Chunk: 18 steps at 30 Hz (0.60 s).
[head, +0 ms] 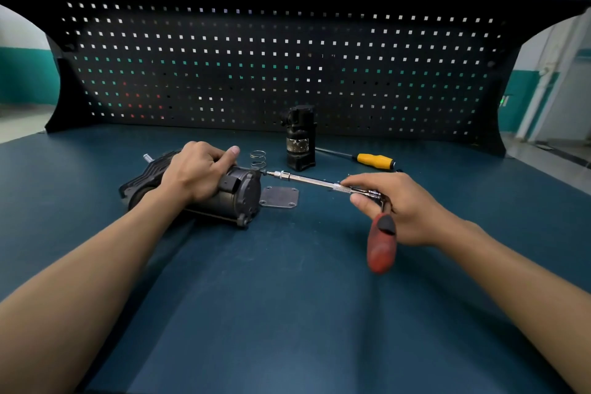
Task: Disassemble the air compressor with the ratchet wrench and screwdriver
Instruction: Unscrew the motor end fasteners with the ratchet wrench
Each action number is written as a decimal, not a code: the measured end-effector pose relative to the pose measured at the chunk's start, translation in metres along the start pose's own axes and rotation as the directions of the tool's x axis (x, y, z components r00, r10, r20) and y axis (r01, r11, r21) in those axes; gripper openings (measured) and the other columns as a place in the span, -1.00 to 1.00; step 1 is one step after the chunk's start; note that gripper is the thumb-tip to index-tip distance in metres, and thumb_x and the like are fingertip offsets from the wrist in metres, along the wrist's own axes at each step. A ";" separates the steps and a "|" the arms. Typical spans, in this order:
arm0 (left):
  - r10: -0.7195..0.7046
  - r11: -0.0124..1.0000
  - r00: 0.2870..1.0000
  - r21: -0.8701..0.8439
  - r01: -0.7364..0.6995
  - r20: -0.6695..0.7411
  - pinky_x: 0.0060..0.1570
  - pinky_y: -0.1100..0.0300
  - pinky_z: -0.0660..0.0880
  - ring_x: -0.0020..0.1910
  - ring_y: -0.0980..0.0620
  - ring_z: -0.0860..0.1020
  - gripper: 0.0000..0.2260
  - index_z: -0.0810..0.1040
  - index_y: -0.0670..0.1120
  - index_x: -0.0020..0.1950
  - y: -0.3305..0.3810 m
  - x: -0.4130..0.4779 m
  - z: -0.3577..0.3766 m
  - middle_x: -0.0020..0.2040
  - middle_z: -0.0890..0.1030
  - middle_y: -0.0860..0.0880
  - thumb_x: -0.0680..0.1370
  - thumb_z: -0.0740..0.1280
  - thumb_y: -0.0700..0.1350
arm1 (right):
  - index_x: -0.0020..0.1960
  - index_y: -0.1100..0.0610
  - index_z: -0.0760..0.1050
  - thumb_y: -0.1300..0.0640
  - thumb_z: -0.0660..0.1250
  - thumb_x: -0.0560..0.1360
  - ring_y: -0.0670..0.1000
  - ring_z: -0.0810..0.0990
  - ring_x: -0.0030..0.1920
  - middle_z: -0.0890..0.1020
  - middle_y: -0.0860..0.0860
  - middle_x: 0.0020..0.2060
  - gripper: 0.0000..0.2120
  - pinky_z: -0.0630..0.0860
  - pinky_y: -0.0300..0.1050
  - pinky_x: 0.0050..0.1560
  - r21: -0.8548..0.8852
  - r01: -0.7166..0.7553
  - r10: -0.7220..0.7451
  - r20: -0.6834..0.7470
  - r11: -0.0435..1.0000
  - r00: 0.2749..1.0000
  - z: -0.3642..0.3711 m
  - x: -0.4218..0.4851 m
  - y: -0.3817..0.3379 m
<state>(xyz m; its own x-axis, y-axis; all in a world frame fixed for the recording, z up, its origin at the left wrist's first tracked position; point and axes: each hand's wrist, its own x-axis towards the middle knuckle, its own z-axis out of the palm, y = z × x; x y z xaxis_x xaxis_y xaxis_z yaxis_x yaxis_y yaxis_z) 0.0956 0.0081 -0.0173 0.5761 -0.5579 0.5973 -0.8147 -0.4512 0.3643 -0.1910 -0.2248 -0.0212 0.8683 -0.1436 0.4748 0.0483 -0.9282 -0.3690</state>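
On the left of the dark blue bench top [287, 313], a black ribbed metal air compressor [238, 198] is laid on its side and is gripped from above by the left hand [195, 174], its fingers curled over the body. Just right of the end cap, a small steel coil spring [258, 159] is stood at the far side and a flat grey square plate [279, 197] is laid nearer. Farther back, a black cylindrical part [300, 141] is stood upright, with a yellow-handled screwdriver [374, 160] laid to its right. The chrome extension of the red-handled ratchet wrench [319, 183] is set against the end cap, and its knurled end is pinched by the right hand [403, 208].
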 end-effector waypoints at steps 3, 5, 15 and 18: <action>0.000 1.000 1.000 0.001 0.000 -0.003 -0.14 -0.05 0.56 -0.19 -0.21 0.60 -0.34 0.69 -0.13 -0.21 0.001 0.000 0.000 -0.26 0.66 -0.19 0.50 0.05 0.38 | 0.29 -0.14 0.52 -0.10 0.24 0.57 -0.17 0.58 0.18 0.64 -0.25 0.15 -0.68 0.55 0.04 0.19 -0.047 0.000 0.001 0.003 0.999 1.000 0.001 0.000 0.003; -0.001 1.000 1.000 0.012 0.000 0.013 -0.15 -0.05 0.55 -0.19 -0.21 0.59 -0.29 0.66 -0.16 -0.21 0.001 0.001 0.001 -0.25 0.66 -0.20 0.48 0.02 0.41 | 0.29 -0.22 0.44 -0.12 0.23 0.56 -0.19 0.58 0.16 0.62 -0.28 0.14 -0.69 0.57 -0.01 0.14 -0.080 -0.009 0.010 0.014 0.997 1.000 0.001 0.000 0.007; -0.005 0.998 1.000 0.063 0.004 0.011 -0.17 -0.07 0.52 -0.23 -0.19 0.57 -0.23 0.62 -0.21 -0.22 0.003 0.000 -0.001 -0.29 0.62 -0.19 0.45 -0.05 0.43 | 0.08 0.11 0.63 -0.08 0.24 0.63 -0.05 0.40 -0.51 0.65 0.10 -0.28 -0.69 0.25 -0.25 -0.56 0.603 -0.551 0.466 0.311 0.576 0.828 0.002 0.007 -0.001; 0.018 0.997 1.000 0.080 -0.018 0.005 -0.20 -0.10 0.50 -0.27 -0.18 0.53 -0.25 0.58 -0.24 -0.27 0.003 0.000 -0.001 -0.34 0.57 -0.18 0.48 -0.04 0.40 | 0.00 0.21 0.63 -0.16 0.23 0.56 -0.06 0.29 -0.61 0.57 0.18 -0.33 -0.56 0.13 -0.35 -0.68 0.717 -0.697 0.489 0.600 0.024 0.634 -0.005 0.012 -0.009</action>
<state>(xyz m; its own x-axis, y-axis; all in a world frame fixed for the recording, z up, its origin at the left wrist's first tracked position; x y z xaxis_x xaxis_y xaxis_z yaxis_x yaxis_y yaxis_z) 0.0934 0.0073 -0.0158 0.5617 -0.5692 0.6004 -0.8171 -0.4952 0.2950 -0.1835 -0.2204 -0.0079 0.8698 -0.3389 -0.3587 -0.2498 0.3243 -0.9124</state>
